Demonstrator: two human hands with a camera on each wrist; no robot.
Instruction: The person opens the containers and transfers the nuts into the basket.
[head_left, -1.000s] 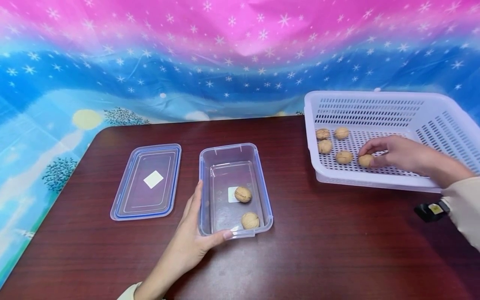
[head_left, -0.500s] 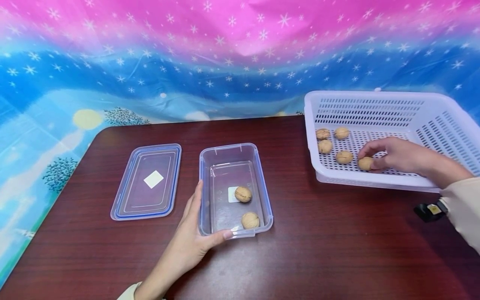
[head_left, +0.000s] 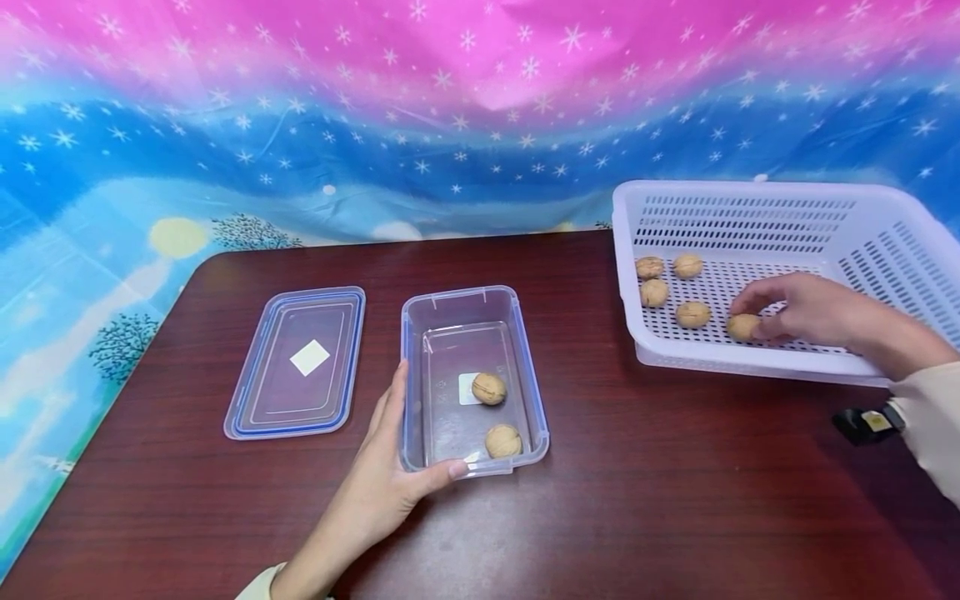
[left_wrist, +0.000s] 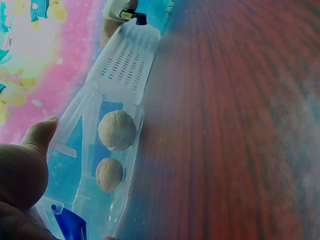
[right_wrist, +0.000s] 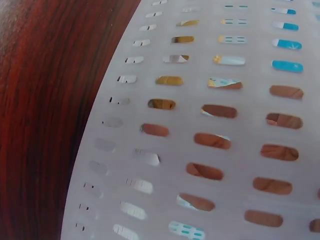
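In the head view my left hand (head_left: 378,467) holds the near left corner of a clear plastic food container (head_left: 442,350), thumb along the front rim and fingers along the left side. Two walnuts lie inside it, one walnut (head_left: 489,388) by a white label and another walnut (head_left: 503,441) near the front wall. The left wrist view shows this container (left_wrist: 75,175) close up. Over at the right, my right hand (head_left: 813,312) reaches into a white perforated basket (head_left: 697,357) and pinches a walnut (head_left: 742,327) low over its floor. Basket wall (right_wrist: 170,145) fills most of the right wrist view.
Several other walnuts, including one walnut (head_left: 693,314), lie at the basket's left end. A clear lid (head_left: 300,317) with a blue seal lies left of the container. Behind the dark wooden table (head_left: 600,517) hangs a patterned cloth (head_left: 450,125).
The walnut under my right fingers has shifted slightly to the right with the hand. My left hand and the container stay put, and the head view has shifted a little.
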